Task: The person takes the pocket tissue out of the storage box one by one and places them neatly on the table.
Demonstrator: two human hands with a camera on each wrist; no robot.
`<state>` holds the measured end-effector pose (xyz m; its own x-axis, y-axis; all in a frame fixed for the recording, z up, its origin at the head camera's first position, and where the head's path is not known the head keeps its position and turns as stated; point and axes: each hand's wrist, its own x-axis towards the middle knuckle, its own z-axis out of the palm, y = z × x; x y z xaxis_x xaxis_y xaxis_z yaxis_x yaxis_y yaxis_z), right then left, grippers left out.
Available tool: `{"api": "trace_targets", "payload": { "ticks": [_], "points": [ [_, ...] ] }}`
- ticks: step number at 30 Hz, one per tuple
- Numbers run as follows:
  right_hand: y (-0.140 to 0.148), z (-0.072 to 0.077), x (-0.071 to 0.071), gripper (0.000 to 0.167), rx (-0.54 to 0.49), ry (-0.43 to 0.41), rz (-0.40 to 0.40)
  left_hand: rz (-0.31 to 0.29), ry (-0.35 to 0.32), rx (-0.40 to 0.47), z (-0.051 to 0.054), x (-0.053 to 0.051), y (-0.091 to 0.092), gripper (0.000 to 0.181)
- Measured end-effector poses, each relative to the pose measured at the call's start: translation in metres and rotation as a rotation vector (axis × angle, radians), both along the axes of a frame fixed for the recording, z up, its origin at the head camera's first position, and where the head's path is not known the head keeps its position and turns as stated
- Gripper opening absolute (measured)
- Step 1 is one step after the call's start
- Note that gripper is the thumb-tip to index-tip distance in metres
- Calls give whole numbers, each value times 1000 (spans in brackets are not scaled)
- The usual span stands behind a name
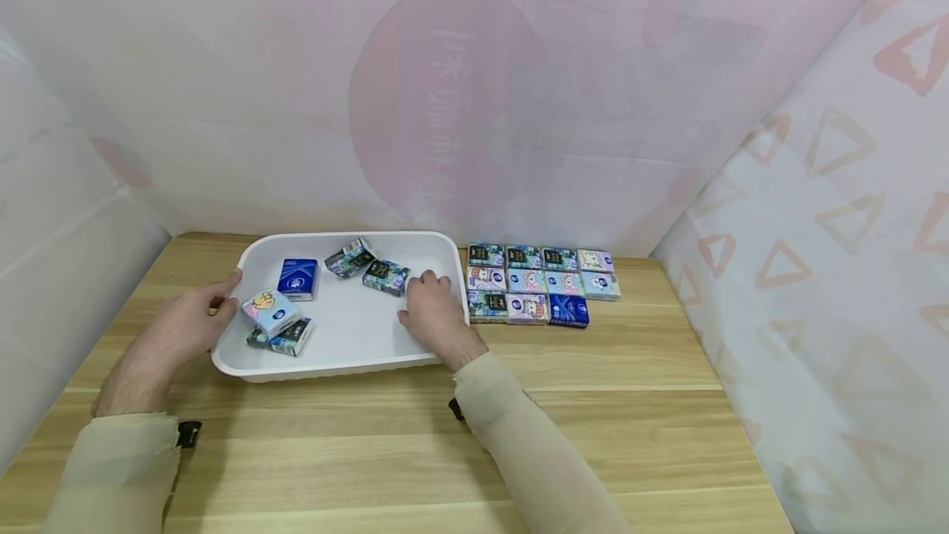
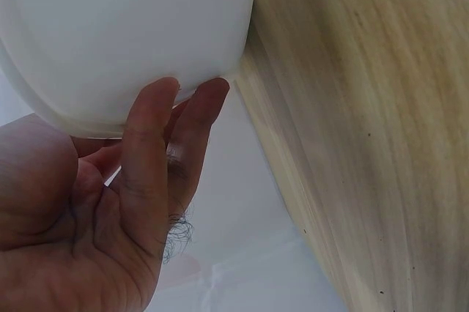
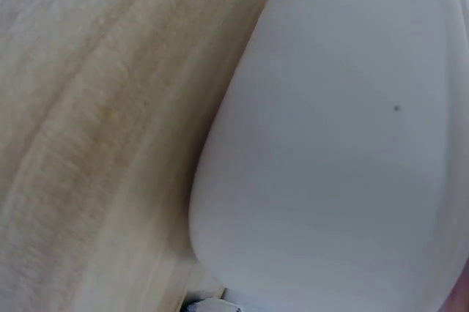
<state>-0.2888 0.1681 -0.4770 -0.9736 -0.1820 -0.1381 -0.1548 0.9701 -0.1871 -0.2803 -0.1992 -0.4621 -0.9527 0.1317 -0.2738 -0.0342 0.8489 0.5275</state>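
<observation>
A white tray holds several small tissue packets. My left hand grips its left rim; in the left wrist view its fingers press the outer wall from below. Inside the tray's right end is my right hand, palm down with bent fingers; whether anything is under them is hidden. Nearest to it lies a dark floral packet, with another dark floral packet tilted behind. A blue packet lies to the left. Below that, a light cartoon packet overlaps a dark floral one.
Right of the tray, several packets lie in three tight rows on the wooden table, among them a dark blue packet at the front right. A printed sheet hangs behind the table, with others at both sides.
</observation>
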Motion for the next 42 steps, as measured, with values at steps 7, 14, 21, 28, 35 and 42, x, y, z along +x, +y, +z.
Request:
{"api": "trace_targets", "payload": {
  "ticks": [7, 14, 21, 28, 35, 42],
  "points": [
    [2, 2, 5, 18, -50, -18, 65, 0, -1, -1, 1, 1, 0, 65],
    [2, 1, 9, 33, -59, 3, 70, 9, -16, -5, 1, 1, -1, 66],
    [1, 0, 14, 60, -130, -36, -8, 19, -30, -2, 1, 2, 0, 67],
    [3, 7, 18, 63, -198, -128, -15, 34, -47, 0, 1, 2, 1, 68],
    [10, 10, 17, 56, -306, -162, 54, 25, -47, 7, 0, 0, 1, 68],
    [26, 11, 11, 56, -504, -168, 153, 17, -34, 6, -1, -1, 0, 68]
  ]
}}
